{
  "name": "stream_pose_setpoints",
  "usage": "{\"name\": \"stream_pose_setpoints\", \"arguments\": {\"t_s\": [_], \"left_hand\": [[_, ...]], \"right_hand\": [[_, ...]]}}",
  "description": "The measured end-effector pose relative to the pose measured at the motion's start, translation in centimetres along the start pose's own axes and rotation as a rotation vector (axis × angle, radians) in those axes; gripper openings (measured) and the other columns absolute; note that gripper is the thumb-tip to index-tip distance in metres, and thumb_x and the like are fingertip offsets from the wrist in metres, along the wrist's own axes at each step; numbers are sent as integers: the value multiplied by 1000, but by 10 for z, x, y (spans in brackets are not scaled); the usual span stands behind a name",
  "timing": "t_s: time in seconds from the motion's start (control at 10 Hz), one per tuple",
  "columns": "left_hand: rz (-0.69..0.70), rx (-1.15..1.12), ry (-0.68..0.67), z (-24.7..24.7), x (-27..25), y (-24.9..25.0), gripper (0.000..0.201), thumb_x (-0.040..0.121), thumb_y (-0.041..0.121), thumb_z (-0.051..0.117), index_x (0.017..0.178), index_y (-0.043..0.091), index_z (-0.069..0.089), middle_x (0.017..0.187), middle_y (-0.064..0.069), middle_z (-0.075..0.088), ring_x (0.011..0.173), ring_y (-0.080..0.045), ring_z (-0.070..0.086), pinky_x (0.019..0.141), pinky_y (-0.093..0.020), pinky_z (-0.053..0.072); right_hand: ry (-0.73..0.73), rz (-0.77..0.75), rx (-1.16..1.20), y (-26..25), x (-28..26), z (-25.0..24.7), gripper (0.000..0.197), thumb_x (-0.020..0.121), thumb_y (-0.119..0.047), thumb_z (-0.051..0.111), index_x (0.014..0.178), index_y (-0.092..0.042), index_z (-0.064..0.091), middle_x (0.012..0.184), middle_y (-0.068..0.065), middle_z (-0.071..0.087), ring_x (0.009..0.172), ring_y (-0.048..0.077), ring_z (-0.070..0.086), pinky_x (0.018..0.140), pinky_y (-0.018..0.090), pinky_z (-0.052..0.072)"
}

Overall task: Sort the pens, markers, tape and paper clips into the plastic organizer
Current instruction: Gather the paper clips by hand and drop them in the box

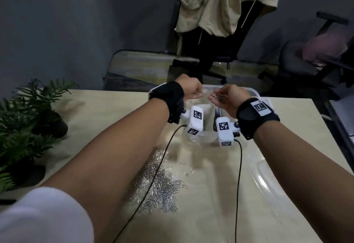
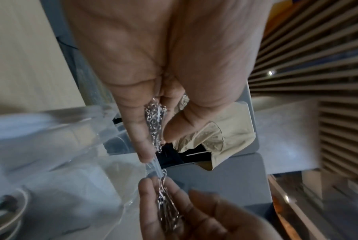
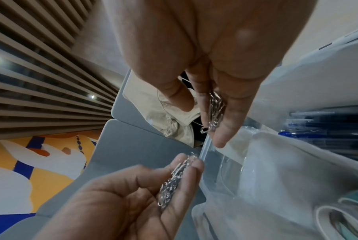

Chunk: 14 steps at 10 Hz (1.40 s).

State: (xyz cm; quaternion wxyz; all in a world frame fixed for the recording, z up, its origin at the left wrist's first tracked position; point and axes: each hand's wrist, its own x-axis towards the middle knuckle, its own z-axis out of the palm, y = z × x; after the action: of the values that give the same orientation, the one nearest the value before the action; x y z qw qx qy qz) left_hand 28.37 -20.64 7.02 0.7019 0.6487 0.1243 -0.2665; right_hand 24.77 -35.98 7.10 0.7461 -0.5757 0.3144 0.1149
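Silvery paper clips [image 1: 218, 96] fill both cupped palms, my left hand [image 1: 189, 87] and right hand [image 1: 226, 99] curled round them, fingertips nearly meeting above the far end of the clear organizer [image 1: 254, 94], directly below.

The paper clips [image 1: 159, 187] heaped low in the frame are thin bright metal wire, glinting silver. The table [image 1: 115, 120] beneath them looks like pale wood-grain laminate, smooth and matt. The plastic organizer [image 1: 254, 93] at upper centre is clear, glossy plastic with a smooth rim. Pens [image 3: 328, 125] at the right edge have shiny plastic barrels. The wristbands [image 1: 172, 97] are matt black fabric.
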Motion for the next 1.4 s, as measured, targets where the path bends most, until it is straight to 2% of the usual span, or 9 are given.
{"name": "stream_pose_setpoints", "arguments": {"t_s": [0.1, 0.3, 0.5, 0.6, 0.8, 0.9, 1.1, 1.3, 1.4], "left_hand": [[17, 208, 65, 10, 11, 0, 6, 89, -3, 55, 91, 2, 56, 100, -16, 63, 82, -23, 66, 82, -38, 60], [48, 417, 143, 12, 22, 1, 20, 89, 8, 56, 70, 12, 52, 100, -19, 68, 98, -34, 69, 85, -47, 58], [8, 282, 153, 13, 19, 3, 18, 94, 11, 51, 101, -1, 63, 92, -12, 62, 91, -27, 67, 81, -37, 58], [114, 880, -10, 5, 7, 8, 31, 101, 22, 41, 111, 2, 62, 102, -11, 67, 96, -30, 64, 70, -32, 42], [159, 455, 107, -17, -4, 9, 11, 87, 0, 60, 92, -3, 69, 91, -17, 70, 81, -29, 70, 80, -35, 59], [201, 460, 73, -46, -29, 0, 20, 85, -5, 61, 68, 5, 63, 76, -13, 64, 67, -24, 62, 73, -36, 58], [106, 811, 64, -125, -74, -71, 4, 85, 11, 69, 87, 7, 70, 82, -1, 69, 75, -18, 64, 68, -31, 56], [-158, 1287, -59, -181, -110, -166, 64, 75, 29, 82, 130, 26, 49, 127, -8, 50, 103, -26, 58, 84, -31, 46], [-194, 1375, -132, -196, -127, -204, 113, 63, 36, 89, 146, 41, 13, 133, -13, 28, 104, -37, 58, 93, -43, 51]], "right_hand": [[28, 16, -6, 3, 15, -1, 17, 91, -1, 45, 104, 4, 55, 90, 19, 59, 91, 32, 63, 53, 26, 57], [-4, 50, -83, 6, 32, -2, 11, 92, -3, 46, 95, 1, 56, 85, 16, 58, 78, 28, 62, 67, 29, 59], [-19, 47, -97, 11, 32, 0, 22, 95, -3, 37, 102, 3, 56, 84, 15, 56, 77, 29, 60, 60, 30, 60], [-30, 25, -104, 12, 27, 1, 24, 95, 0, 36, 104, 3, 58, 80, 13, 53, 70, 25, 53, 57, 27, 60], [-51, -136, -193, 8, -5, 13, 26, 95, 0, 39, 105, 2, 62, 99, 15, 68, 82, 23, 68, 74, 28, 57], [-221, -186, -163, 15, -41, 23, 23, 96, -2, 45, 109, 3, 62, 99, 15, 70, 86, 26, 70, 80, 34, 59], [-531, -65, -404, 92, -88, 37, 13, 97, -5, 53, 106, -6, 63, 96, 10, 71, 81, 24, 70, 70, 33, 58], [-491, -79, -1495, 193, -95, 14, 37, 87, -36, 69, 116, -17, 56, 106, 3, 69, 91, 17, 65, 81, 30, 52], [-349, -13, -1632, 226, -101, 6, 76, 74, -40, 81, 131, -13, 39, 125, 9, 50, 108, 26, 57, 92, 37, 51]]}}
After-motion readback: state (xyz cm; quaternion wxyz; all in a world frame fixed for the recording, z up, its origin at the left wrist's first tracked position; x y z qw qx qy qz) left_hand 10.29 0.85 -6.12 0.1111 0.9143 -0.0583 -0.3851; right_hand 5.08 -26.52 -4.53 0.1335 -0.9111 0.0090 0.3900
